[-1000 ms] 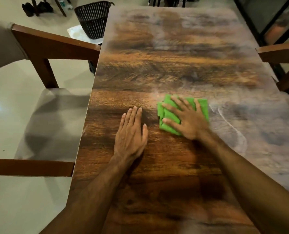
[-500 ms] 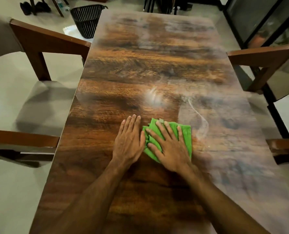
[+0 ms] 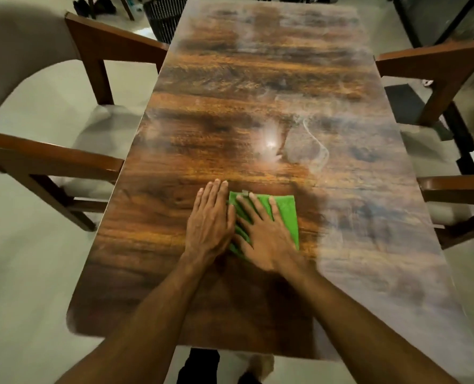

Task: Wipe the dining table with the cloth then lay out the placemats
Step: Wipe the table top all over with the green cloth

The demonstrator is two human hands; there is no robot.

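Right hand [image 3: 266, 242], fingers straight, presses the half-hidden green cloth [image 3: 285, 213]; left hand [image 3: 209, 225] lies flat at its nine o'clock on the table [image 3: 230, 79].

floor [image 3: 22, 273]: pale tiles | chairs [image 3: 114, 48]: wooden, both sides | basket [image 3: 161, 15]: black, far left

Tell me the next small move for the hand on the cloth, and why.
Probably sweep the right hand, pressed flat on the green cloth, forward and rightward over the table. A curved streak and a hazy film show there, while the wood by the left hand looks darker, without haze.
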